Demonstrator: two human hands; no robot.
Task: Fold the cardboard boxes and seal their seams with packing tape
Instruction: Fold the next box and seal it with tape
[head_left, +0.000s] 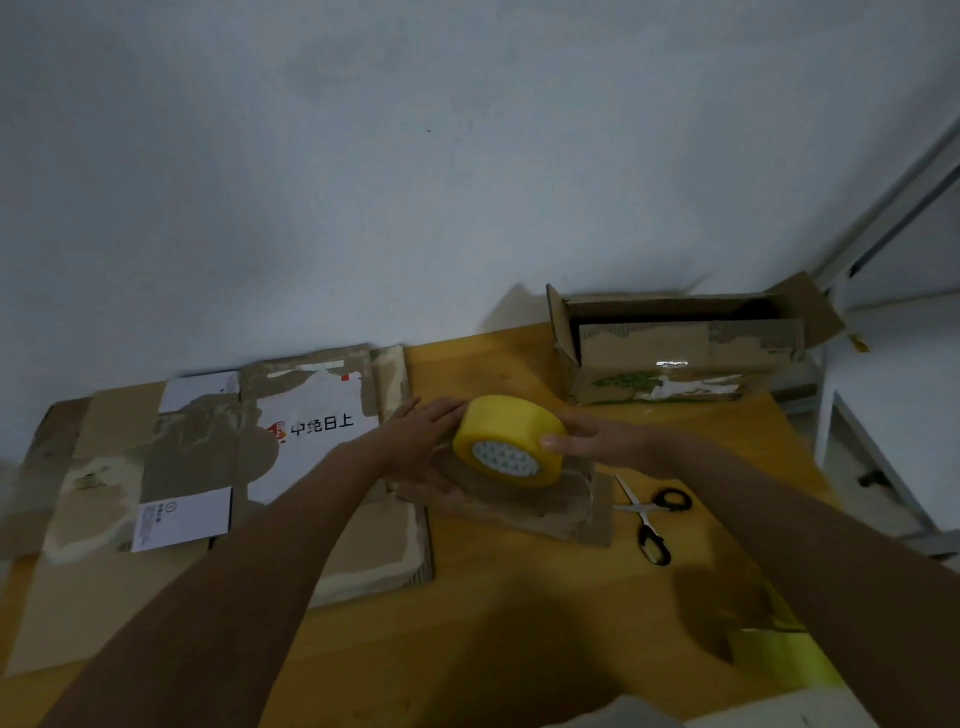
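A yellow roll of packing tape (511, 440) is held up over the middle of the table. My right hand (592, 441) grips it from the right, thumb on its front rim. My left hand (423, 434) lies with straight fingers against the roll's left side. Under the roll rests a small folded cardboard box (550, 506), partly hidden by my hands. A stack of flattened cardboard boxes (218, 467) with torn white labels covers the left of the table. An assembled box (675, 348) with open flaps stands at the back right.
Black-handled scissors (652, 517) lie open on the yellow table (519, 597), right of the small box. A grey wall rises right behind the table. A white frame (852, 441) stands beyond the table's right edge. Something yellow-green (779, 654) lies at the front right.
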